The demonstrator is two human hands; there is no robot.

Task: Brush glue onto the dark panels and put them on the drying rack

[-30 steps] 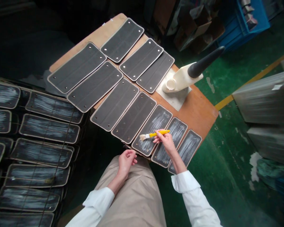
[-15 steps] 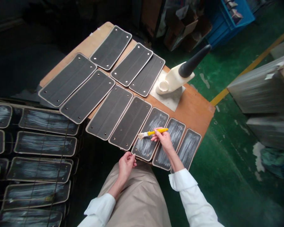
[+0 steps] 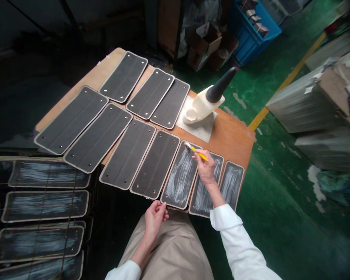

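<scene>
My right hand (image 3: 205, 167) is closed around the yellow handle of a paintbrush (image 3: 202, 156). The bristles rest near the far end of a black rounded panel (image 3: 179, 175) with a pale border, which carries streaky white strokes. At that panel's near left corner, my left hand (image 3: 156, 216) is closed, thumb and finger pinching the edge. Two more streaked panels, a middle one (image 3: 200, 198) and an outer one (image 3: 231, 182), lie to the right, the middle one partly under my right forearm. To the left lies an unstreaked dark panel (image 3: 155, 163) with small metal studs at its corners.
Several more plain dark panels (image 3: 71, 120) cover the left of the brown board (image 3: 236, 132). A cream bottle with a black cone-shaped end (image 3: 202, 105) lies on a pale sheet (image 3: 202, 130). Streaked panels (image 3: 48, 206) sit on a wire rack at lower left. Beyond stands a blue crate (image 3: 255, 39).
My right hand has swept the brush from the panel's near left part to its far end, leaving more white streaks. My left hand stays at the corner. The camera view has shifted.
</scene>
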